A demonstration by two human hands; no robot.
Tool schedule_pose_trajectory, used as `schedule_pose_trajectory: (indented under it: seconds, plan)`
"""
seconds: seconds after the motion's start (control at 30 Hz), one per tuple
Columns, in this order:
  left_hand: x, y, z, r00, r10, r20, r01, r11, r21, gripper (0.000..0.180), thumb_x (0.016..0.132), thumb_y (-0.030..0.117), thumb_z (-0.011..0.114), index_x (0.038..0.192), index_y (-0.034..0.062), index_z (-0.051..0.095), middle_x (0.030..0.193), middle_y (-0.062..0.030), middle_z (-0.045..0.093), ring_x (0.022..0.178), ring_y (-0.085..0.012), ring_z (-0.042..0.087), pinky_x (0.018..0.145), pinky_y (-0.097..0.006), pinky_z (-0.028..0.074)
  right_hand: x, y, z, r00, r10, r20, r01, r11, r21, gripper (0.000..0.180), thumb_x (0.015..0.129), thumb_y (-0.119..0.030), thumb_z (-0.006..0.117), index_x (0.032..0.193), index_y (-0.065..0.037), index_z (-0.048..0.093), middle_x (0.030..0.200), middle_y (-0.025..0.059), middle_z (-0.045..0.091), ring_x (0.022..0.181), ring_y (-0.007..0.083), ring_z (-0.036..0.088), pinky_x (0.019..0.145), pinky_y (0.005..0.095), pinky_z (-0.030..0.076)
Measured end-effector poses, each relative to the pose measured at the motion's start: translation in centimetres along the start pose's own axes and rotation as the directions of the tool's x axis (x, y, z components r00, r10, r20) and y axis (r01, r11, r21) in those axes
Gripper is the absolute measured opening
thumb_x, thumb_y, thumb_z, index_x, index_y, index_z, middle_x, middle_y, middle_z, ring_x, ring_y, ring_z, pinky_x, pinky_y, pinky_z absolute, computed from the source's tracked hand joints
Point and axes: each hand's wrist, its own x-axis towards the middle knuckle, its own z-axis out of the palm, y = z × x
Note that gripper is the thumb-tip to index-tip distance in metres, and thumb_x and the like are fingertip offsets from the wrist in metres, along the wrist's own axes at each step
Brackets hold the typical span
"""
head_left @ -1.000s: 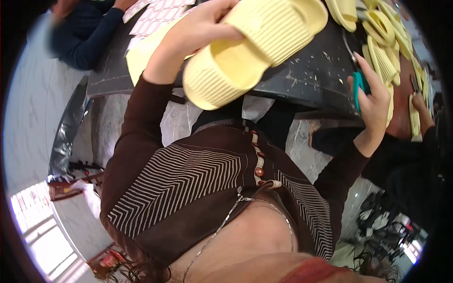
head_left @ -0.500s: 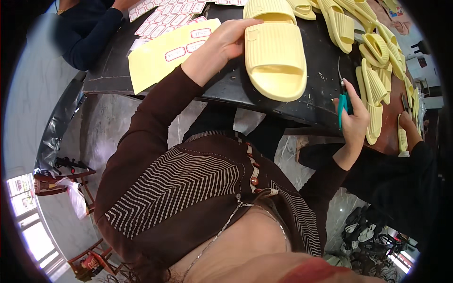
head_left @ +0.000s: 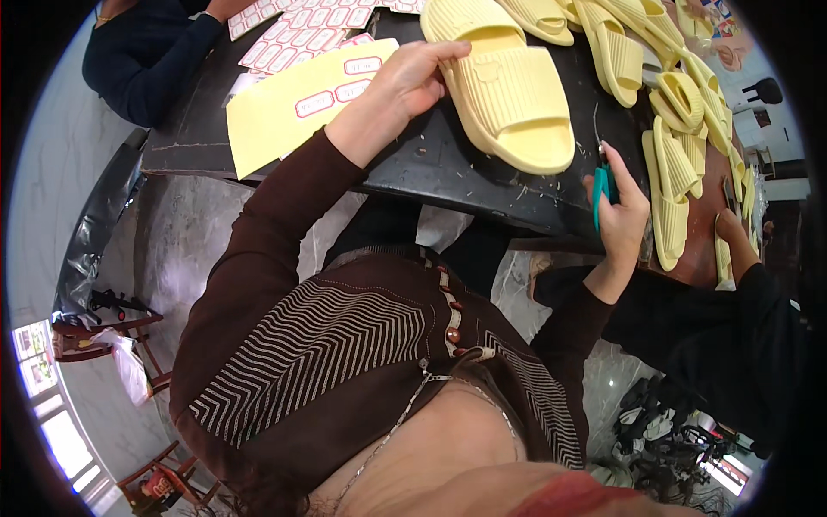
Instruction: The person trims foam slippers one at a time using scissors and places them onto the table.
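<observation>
Yellow slide sandal [head_left: 508, 90], ribbed, lies flat in the upper middle of the frame on the dark surface [head_left: 448, 168], toe opening toward lower right. Left hand [head_left: 409, 82] rests at its upper left edge, fingertips touching the sandal's side, grip loose rather than closed round it. Right hand [head_left: 620, 211], at the right of the frame by the surface's near edge, grip clamped on teal-handled snips [head_left: 601, 185], blade end pointing up toward the sandal; snips and sandal near but apart. Small trimmings scattered on the surface around the sandal. Yellow label sheet [head_left: 301, 103] with red-bordered stickers lies left of the left hand. Heap of more yellow sandals [head_left: 672, 112] along the upper right. Another person's dark sleeve [head_left: 146, 52] at upper left.
</observation>
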Motion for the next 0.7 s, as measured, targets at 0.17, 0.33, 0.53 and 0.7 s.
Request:
schedule_pose_trajectory:
  seconds: [0.17, 0.33, 0.53, 0.7]
  plan:
    - [1.4, -0.3, -0.5, 0.999, -0.015, -0.035, 0.011, 0.996, -0.086, 0.029, 0.091, 0.012, 0.066, 0.116, -0.003, 0.059, 0.111, -0.011, 0.066, 0.101, -0.0201, 0.065, 0.091, -0.036, 0.053, 0.2, 0.1, 0.3, 0.996, 0.083, -0.037, -0.083, 0.997, 0.006, 0.05, 0.078, 0.007, 0.069, 0.126, -0.005, 0.063, 0.085, 0.0074, 0.066, 0.072, 0.0083, 0.059, 0.066, 0.0239, 0.049]
    - [1.3, -0.4, -0.9, 0.997, 0.005, -0.082, -0.018, 0.988, -0.155, 0.03, 0.094, 0.014, 0.064, 0.118, -0.0029, 0.057, 0.114, -0.0112, 0.065, 0.106, -0.0208, 0.063, 0.096, -0.039, 0.051, -0.1, 1.0, 1.1, 0.995, 0.067, -0.068, -0.064, 0.997, 0.05, 0.05, 0.077, 0.007, 0.07, 0.126, -0.005, 0.064, 0.084, 0.0055, 0.065, 0.071, 0.0069, 0.058, 0.066, 0.0235, 0.049]
    - [0.8, -0.5, -0.5, 0.997, -0.011, -0.08, -0.004, 0.983, -0.183, 0.034, 0.095, 0.014, 0.062, 0.123, -0.003, 0.054, 0.121, -0.0129, 0.061, 0.113, -0.0235, 0.059, 0.1, -0.043, 0.049, -0.8, 1.1, 1.2, 0.993, 0.05, -0.111, -0.043, 0.997, 0.07, 0.05, 0.077, 0.007, 0.07, 0.125, -0.005, 0.064, 0.082, 0.0046, 0.065, 0.072, 0.006, 0.059, 0.066, 0.0233, 0.05]
    - [1.3, -0.3, -0.5, 0.995, -0.03, -0.092, 0.007, 0.97, -0.245, 0.035, 0.096, 0.013, 0.061, 0.126, -0.003, 0.052, 0.125, -0.0142, 0.059, 0.117, -0.0263, 0.057, 0.105, -0.046, 0.045, -1.0, 0.5, 1.6, 0.986, 0.152, -0.075, -0.14, 0.98, 0.14, 0.051, 0.078, 0.007, 0.07, 0.126, -0.005, 0.063, 0.088, 0.0049, 0.067, 0.076, 0.0064, 0.059, 0.069, 0.0233, 0.05]
